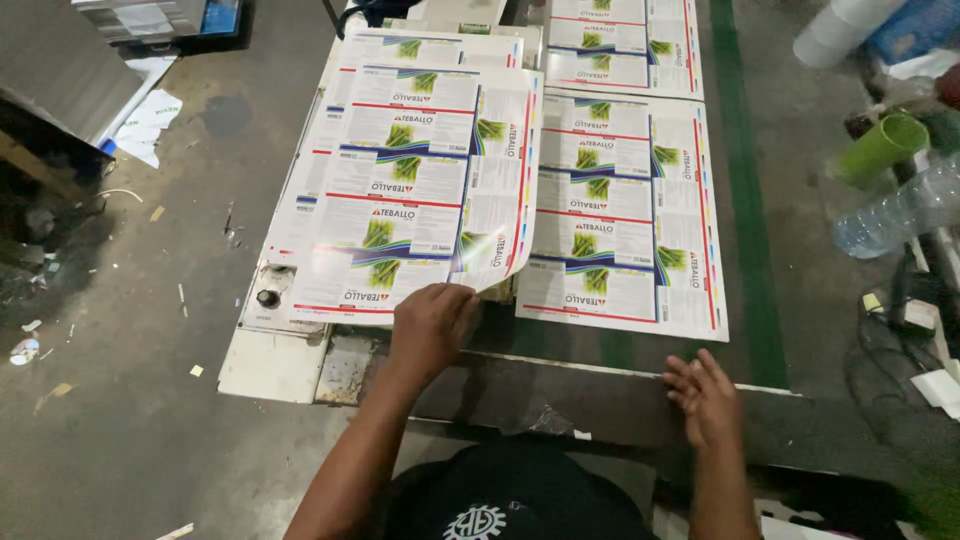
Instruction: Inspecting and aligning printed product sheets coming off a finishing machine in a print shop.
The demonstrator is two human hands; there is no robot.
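My left hand point(428, 325) grips the near edge of a glossy printed sheet point(410, 190), white with green plant pictures and red lines. The sheet's right side curls up off the left stack point(300, 300) beneath it. A second stack of the same printed sheets point(625, 210) lies flat to the right. My right hand point(705, 395) rests with fingers spread on the dark near edge of the work table point(560, 385), holding nothing and apart from the sheets.
More printed sheets point(620, 45) lie farther back on the table. A clear plastic bottle point(895, 215), a green cup point(880, 148) and a white roll point(840, 28) crowd the right side. Concrete floor with scraps point(130, 330) spreads to the left.
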